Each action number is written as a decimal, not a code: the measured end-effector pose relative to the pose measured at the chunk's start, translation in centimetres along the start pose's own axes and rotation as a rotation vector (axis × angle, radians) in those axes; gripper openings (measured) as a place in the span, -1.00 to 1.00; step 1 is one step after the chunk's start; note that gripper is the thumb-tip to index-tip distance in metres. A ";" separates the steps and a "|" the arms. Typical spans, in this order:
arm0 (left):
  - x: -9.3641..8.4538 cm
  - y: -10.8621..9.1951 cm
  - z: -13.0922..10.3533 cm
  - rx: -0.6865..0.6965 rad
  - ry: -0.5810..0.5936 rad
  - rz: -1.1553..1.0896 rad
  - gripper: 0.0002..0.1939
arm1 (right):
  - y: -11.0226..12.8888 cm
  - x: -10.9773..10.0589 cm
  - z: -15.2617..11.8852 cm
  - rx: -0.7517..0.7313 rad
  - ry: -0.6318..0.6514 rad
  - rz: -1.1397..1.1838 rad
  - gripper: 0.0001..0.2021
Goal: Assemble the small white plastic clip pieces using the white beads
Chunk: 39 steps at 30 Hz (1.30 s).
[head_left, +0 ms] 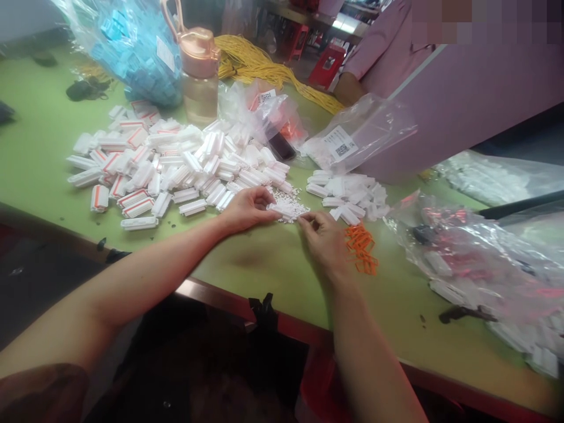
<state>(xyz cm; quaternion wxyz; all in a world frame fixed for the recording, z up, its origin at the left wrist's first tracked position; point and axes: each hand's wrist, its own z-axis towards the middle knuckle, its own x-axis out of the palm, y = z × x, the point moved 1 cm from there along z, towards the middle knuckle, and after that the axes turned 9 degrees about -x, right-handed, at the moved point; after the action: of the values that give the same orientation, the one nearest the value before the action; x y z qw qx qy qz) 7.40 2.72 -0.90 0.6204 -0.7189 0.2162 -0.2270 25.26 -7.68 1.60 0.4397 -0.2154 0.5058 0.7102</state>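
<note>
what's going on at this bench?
A person works at a green table. The left hand holds a white plastic piece over a pile of tiny white bits; the right hand is pinched at the pile's edge, contents unclear. White plastic blocks, some orange-striped, are heaped to the left; thin orange frames lie to the right.

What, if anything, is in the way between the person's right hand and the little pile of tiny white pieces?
Nothing visible. The right hand is just beside the tiny white pieces, its fingertips near their edge. The orange pieces lie on the hand's other side, out of the way.
</note>
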 end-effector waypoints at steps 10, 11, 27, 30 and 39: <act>0.6 -1.2 -1.1 -0.050 0.157 0.061 -0.68 | 2.7 0.0 -0.1 -0.292 0.014 0.036 -0.85; 0.7 -1.3 -1.2 -0.047 0.166 0.067 -0.68 | 2.7 0.2 -0.1 -0.318 0.019 0.002 -0.84; 0.6 -0.5 -0.8 -0.002 0.184 0.106 -0.65 | 4.5 0.4 -0.4 -0.484 -0.012 -0.395 -0.76; 0.7 -0.5 -0.8 0.001 0.177 0.115 -0.65 | 4.5 0.3 -0.5 -0.507 -0.010 -0.429 -0.76; 0.7 -0.5 -0.8 -0.017 0.174 0.116 -0.64 | 4.3 0.5 -0.6 -0.500 0.017 -0.435 -0.74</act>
<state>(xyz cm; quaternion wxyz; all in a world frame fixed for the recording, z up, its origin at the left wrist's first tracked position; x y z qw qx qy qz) 7.46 1.75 -0.24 0.6053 -0.6878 0.3126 -0.2505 21.33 -8.51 3.28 0.5102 -0.4254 0.2615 0.7002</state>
